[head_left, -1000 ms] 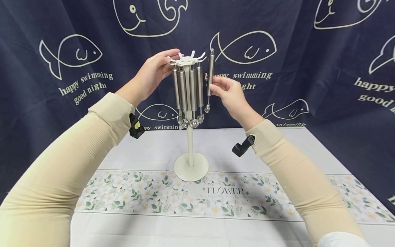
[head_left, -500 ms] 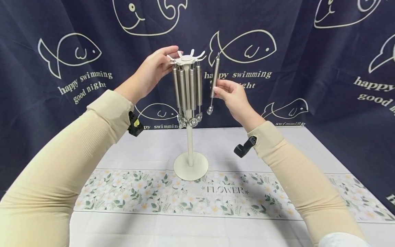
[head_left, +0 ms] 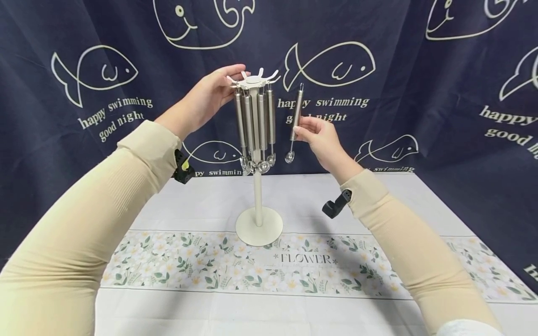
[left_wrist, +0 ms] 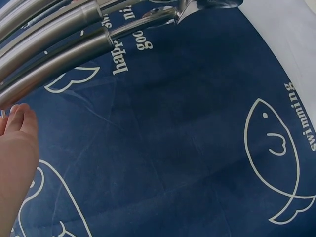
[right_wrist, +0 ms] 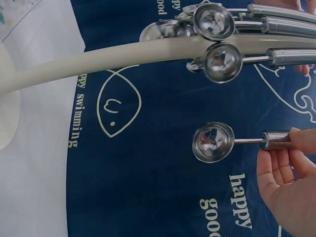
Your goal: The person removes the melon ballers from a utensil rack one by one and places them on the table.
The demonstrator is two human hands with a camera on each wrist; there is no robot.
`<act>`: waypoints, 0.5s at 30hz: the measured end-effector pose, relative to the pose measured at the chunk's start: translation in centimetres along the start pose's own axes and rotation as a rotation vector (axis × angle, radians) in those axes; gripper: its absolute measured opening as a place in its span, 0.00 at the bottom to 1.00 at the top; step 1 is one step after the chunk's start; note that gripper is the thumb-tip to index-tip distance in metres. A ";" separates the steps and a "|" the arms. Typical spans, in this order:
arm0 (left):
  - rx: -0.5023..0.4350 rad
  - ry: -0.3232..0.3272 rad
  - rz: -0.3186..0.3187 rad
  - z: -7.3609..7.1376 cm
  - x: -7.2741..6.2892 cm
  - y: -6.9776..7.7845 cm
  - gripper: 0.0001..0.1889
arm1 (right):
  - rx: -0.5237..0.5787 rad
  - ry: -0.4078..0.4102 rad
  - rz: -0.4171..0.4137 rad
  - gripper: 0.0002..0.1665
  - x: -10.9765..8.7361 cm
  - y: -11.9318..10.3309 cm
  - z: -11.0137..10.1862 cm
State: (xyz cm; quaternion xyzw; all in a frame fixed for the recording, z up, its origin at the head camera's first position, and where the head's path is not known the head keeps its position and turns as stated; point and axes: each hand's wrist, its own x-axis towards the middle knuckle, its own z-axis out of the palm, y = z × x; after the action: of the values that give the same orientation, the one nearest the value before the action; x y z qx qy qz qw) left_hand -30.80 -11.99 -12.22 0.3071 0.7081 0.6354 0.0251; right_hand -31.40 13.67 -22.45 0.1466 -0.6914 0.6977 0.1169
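Note:
A steel melon baller (head_left: 297, 109), with a thick handle, a hanging loop and a small round bowl, is upright, slightly tilted, to the right of the white utensil rack (head_left: 258, 198). My right hand (head_left: 323, 139) pinches the lower handle between thumb and fingers; its bowl (right_wrist: 213, 142) hangs below. Several similar steel utensils (head_left: 262, 121) hang close together from the rack's hooks. At the rack's top left, my left hand (head_left: 208, 100) holds the hook ring (head_left: 253, 80), its fingertips partly hidden behind it. In the left wrist view, fingers (left_wrist: 22, 121) lie near the handle tops.
The rack's round base (head_left: 259, 233) stands on a white tablecloth (head_left: 189, 200) beside a floral strip (head_left: 185, 266) lettered FLOWER. Behind hangs a dark blue curtain (head_left: 168, 93) with white fish drawings. Black cameras are strapped to both wrists.
My right hand has carried the melon baller right, away from the rack's hooks, then slightly down. My left hand stays at the rack's top.

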 end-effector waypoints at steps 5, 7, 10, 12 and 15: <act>0.002 -0.008 -0.008 -0.2 -0.1 0.0 0.32 | -0.037 0.009 0.018 0.19 0.0 0.8 -0.5; -0.009 -0.006 -0.011 -0.3 -0.1 0.0 0.32 | -0.057 0.014 0.023 0.19 -0.1 1.1 -0.7; -0.020 -0.002 -0.017 -0.4 -0.1 0.0 0.31 | -0.076 0.019 0.035 0.20 -0.2 1.4 -1.0; -0.018 -0.001 -0.018 -0.4 -0.2 0.0 0.31 | -0.084 0.027 0.047 0.20 -0.3 1.6 -1.2; -0.016 -0.003 -0.012 -0.5 -0.4 0.0 0.31 | -0.092 0.037 0.072 0.20 -0.5 2.1 -1.6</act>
State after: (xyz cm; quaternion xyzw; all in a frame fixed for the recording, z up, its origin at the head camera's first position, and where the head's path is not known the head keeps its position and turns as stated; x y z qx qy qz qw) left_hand -30.69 -12.63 -12.27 0.3035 0.7046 0.6406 0.0323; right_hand -31.78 15.24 -24.54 0.1034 -0.7253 0.6715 0.1111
